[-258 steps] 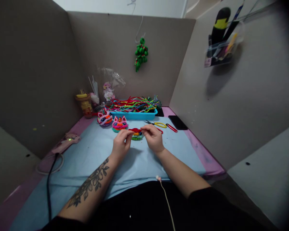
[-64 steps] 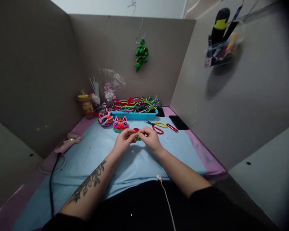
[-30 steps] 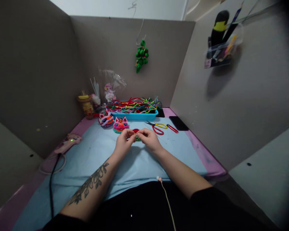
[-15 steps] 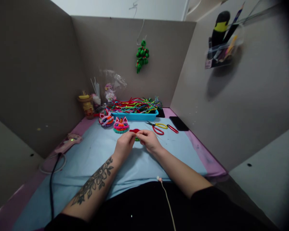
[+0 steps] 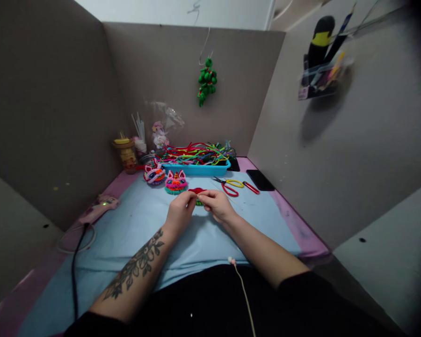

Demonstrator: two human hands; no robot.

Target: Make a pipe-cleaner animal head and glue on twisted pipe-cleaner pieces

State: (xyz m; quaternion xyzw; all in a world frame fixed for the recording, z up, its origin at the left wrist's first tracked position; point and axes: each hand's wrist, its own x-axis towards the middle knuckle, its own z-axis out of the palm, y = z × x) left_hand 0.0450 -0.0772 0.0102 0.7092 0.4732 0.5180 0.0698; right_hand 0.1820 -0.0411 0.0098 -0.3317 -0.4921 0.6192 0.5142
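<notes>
My left hand (image 5: 181, 209) and my right hand (image 5: 216, 205) meet over the cloth, fingertips pinched together. What lies between the fingers is too small to make out. Just behind and below the fingertips is a fuzzy red piece (image 5: 195, 190) with a fuzzy green part (image 5: 199, 203) under it, both mostly covered by my hands. To the left of it sits a pink, orange and teal fuzzy animal head (image 5: 176, 182) with ears and a small horn. A second one in pink, orange and purple (image 5: 154, 174) is farther left.
Behind stands a blue tray (image 5: 196, 170) heaped with coloured pipe cleaners (image 5: 196, 154). Right of my hands lie pliers with red and yellow handles (image 5: 230, 186), a red-handled tool (image 5: 251, 187) and a black phone (image 5: 260, 180). A pink glue gun (image 5: 100, 208) rests at left.
Both hands stay pinched in nearly the same place. The fingertips have shifted only slightly, and a little more of the red piece shows behind them.
</notes>
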